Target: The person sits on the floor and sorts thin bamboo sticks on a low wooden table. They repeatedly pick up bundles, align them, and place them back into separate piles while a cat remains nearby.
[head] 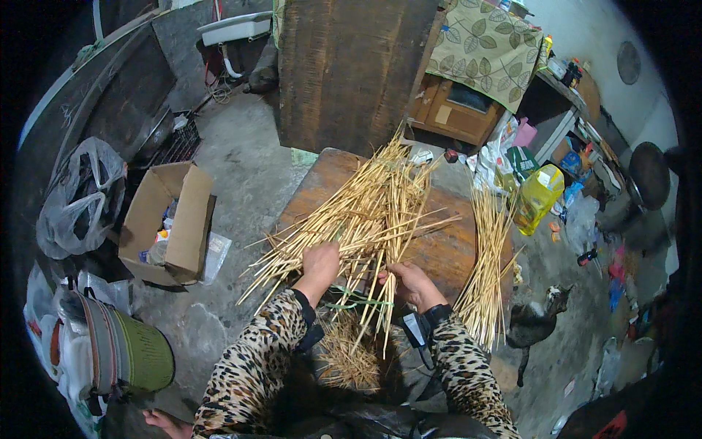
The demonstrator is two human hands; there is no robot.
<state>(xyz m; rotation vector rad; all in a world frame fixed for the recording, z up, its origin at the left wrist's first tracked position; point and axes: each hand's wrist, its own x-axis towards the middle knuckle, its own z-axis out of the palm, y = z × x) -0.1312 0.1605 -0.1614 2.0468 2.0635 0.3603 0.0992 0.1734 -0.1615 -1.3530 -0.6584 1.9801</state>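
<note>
A loose pile of dry straw stalks [378, 203] lies across a worn wooden tabletop [447, 247] in front of me. My left hand [322, 264] is closed over stalks on the pile's near left side. With its fingertips, my right hand [412, 283] pinches several stalks at the near right, whose ends hang past the table's edge. A green strip [362, 303], perhaps a plastic tie, runs among these ends. To the right, a narrower, neater bundle of stalks [485, 263] rests along the table's side. Short straw scraps [348, 351] are heaped below, between my forearms.
A cat [537, 318] is on the concrete floor to the right. An open cardboard box [189, 225] and stacked baskets [140, 348] stand at left. A dark wooden panel [351, 71] rises behind the table. Plastic bags [540, 197] lie at the right.
</note>
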